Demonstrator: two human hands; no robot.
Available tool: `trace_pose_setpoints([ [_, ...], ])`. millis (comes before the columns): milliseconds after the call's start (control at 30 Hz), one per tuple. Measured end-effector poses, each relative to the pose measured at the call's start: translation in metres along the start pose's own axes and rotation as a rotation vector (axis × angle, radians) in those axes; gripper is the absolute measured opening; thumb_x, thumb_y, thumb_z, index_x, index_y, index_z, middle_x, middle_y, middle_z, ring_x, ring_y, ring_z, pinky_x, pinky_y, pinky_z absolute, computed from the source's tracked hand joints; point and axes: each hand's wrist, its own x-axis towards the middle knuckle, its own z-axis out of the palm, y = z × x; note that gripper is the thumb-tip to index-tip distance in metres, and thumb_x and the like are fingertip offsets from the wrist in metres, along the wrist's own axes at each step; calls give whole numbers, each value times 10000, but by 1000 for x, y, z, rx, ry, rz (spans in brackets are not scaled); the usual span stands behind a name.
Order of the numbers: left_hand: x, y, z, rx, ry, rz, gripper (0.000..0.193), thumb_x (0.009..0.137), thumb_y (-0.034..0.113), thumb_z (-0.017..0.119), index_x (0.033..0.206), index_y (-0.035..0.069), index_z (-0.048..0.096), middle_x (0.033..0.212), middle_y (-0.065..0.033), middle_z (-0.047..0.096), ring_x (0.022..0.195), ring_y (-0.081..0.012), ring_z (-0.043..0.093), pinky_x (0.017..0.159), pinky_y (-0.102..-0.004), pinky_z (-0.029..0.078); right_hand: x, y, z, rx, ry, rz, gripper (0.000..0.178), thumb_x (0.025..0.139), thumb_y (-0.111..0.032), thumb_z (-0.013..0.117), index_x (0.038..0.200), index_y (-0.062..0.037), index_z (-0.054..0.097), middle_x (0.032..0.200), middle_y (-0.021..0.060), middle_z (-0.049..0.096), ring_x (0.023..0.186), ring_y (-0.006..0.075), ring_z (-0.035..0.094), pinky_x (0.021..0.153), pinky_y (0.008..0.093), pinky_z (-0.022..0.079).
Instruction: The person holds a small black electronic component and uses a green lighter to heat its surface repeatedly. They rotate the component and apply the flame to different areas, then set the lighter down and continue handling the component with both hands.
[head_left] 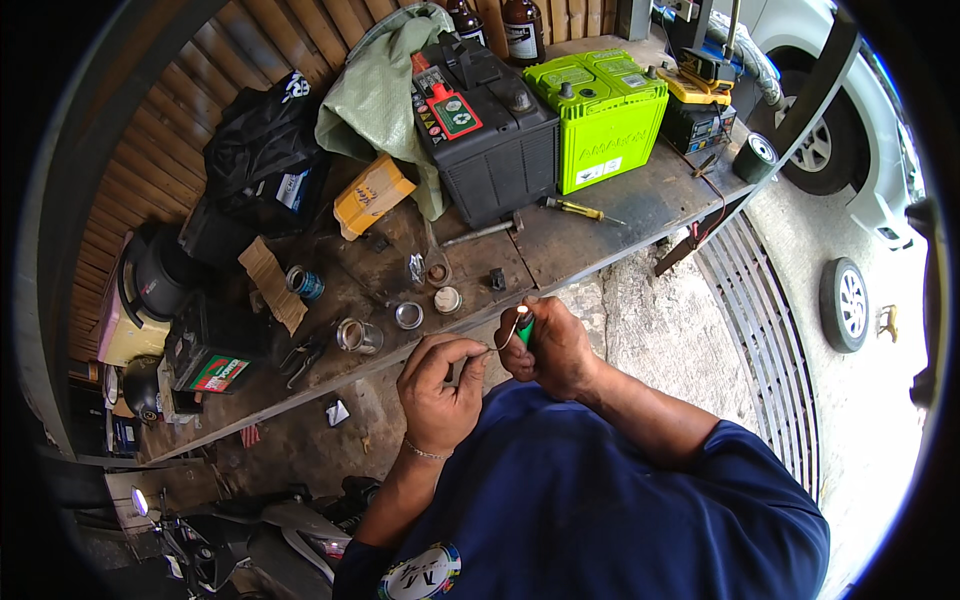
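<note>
In front of my chest, my left hand (pixel 440 395) pinches one end of a thin pale strand (pixel 506 340), like a wire or solder. The strand curves across to the top of a small green lighter (pixel 525 333), where a bright spot shows that may be a flame. My right hand (pixel 558 348) is closed around the lighter, covering most of it. Just beyond them on the workbench (pixel 590 235) stand a small round tin with a pale filling (pixel 447 300), an open metal ring or lid (pixel 409 315) and a glass jar (pixel 358 336). A small black block (pixel 497 279) lies nearby.
A black car battery (pixel 490 150) and a lime-green one (pixel 610 130) stand at the bench's back. A hammer (pixel 485 232) and yellow screwdriver (pixel 582 209) lie before them. Another battery (pixel 210 350) is at left; a motorcycle (pixel 250 540) stands lower left, a car wheel (pixel 812 140) right.
</note>
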Motion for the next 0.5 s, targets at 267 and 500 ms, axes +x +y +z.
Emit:
trace_pose_setpoints([
  [267,-1,-1,-1,-3,5,7,132,888,24,821,982,38,729,929,-100,729,838,-249,717,736,-340,562,-1,1,2,-27,11,41,531,1047,-507,331,750,-109,517,627,15,426,565,140,357,537,302,283],
  [500,-1,-1,-1,-1,7,7,126,890,21,815,980,37,729,929,-100,729,839,-255,718,737,-343,562,-1,10,1,-42,-4,54,535,1040,-508,339,739,-105,520,610,17,425,553,150,358,542,305,296],
])
